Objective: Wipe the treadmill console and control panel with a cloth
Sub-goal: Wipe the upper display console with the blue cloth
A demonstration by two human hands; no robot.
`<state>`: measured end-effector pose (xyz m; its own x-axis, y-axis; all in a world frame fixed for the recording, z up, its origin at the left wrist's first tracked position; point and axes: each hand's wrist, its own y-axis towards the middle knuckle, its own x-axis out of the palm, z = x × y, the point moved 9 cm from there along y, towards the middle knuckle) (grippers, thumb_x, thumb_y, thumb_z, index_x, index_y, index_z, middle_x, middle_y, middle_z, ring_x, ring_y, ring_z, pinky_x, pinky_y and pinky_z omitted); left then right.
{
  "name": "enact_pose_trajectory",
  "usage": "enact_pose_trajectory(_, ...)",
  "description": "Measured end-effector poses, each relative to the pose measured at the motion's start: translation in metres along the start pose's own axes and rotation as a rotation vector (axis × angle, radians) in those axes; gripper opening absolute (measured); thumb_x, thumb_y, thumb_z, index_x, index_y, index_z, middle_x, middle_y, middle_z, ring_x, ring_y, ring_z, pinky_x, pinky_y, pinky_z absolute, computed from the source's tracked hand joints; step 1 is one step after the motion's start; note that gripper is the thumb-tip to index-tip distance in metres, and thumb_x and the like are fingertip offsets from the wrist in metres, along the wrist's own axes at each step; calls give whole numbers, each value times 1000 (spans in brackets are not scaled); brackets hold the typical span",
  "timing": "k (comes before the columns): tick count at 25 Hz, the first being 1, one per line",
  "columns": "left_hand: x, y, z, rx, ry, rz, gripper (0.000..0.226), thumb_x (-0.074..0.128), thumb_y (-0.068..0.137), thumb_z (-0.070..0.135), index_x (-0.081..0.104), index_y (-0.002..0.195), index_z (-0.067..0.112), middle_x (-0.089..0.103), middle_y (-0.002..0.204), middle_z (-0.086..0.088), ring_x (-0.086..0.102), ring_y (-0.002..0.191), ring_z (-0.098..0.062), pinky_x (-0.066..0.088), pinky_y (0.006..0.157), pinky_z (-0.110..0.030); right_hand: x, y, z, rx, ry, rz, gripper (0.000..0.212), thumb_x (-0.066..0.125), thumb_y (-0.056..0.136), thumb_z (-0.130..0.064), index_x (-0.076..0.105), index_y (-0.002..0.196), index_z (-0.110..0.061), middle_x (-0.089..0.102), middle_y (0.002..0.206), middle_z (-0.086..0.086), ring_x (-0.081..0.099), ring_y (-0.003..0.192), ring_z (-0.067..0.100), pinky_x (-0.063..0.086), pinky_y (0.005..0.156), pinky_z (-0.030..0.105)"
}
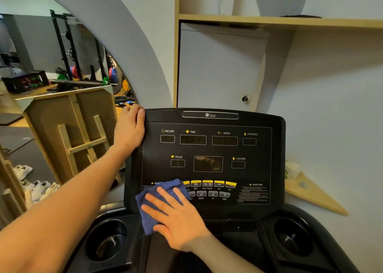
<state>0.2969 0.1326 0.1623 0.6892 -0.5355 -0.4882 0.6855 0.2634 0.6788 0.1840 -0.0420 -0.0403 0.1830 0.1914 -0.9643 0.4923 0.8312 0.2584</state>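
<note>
- A black plastic treadmill console (209, 148) is shown, marked INCLINE, TIME, SPEED, DISTANCE, PULSE, CALORIE and CAUTION.
- A row of yellow buttons (213, 183) is seen above smaller keys; ENTER and PLAY/PAUSE can be read.
- A crumpled blue cloth (154, 202) is pressed flat on the console's lower left corner by the right hand (176, 221), fingers spread open.
- The console's upper left edge is gripped by the left hand (129, 127), fingers curled.
</note>
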Motion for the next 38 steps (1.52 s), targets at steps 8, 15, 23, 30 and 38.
enact_pose_trajectory(8, -1, -2, 4, 8, -9, 0, 32, 32, 106, 33, 56, 106, 11, 51, 100, -5, 42, 90, -12, 33, 77, -31, -3, -31, 25, 93, -40, 13, 61, 31, 109, -49, 8, 163, -35, -1, 172, -12, -13, 157, 15, -6, 124, 45)
enact_pose_trajectory(15, -1, -2, 1, -10, -3, 2, 34, 32, 105, 36, 55, 109, 12, 51, 102, -9, 50, 95, -26, 35, 79, -34, -4, -73, 60, 183, -105, 7, 61, 27, 109, -52, 6, 164, -34, 1, 172, -9, -4, 159, 19, 4, 124, 47)
enact_pose_trajectory(23, -1, -5, 4, -33, -1, -3, 35, 31, 105, 38, 54, 108, 12, 50, 104, -10, 43, 88, -19, 35, 79, -36, -10, -125, 99, 316, -175, -4, 61, 23, 108, -53, 7, 164, -33, 4, 173, -6, -1, 159, 22, 10, 123, 51)
enact_pose_trajectory(30, -2, -6, 5, -53, 3, -10, 35, 30, 105, 38, 53, 111, 13, 52, 108, -12, 44, 89, -18, 36, 78, -36, -17, -170, 135, 431, -218, 12, 65, 34, 106, -48, 9, 164, -32, 5, 173, -6, -1, 159, 21, 12, 122, 50)
enact_pose_trajectory(38, -1, -6, 5, -53, 5, -18, 35, 29, 106, 39, 53, 110, 14, 53, 112, -14, 46, 90, -19, 39, 78, -36, -21, -193, 156, 501, -200, 83, 57, 15, 109, -46, 6, 164, -33, 20, 170, -2, 7, 159, 22, 13, 123, 48)
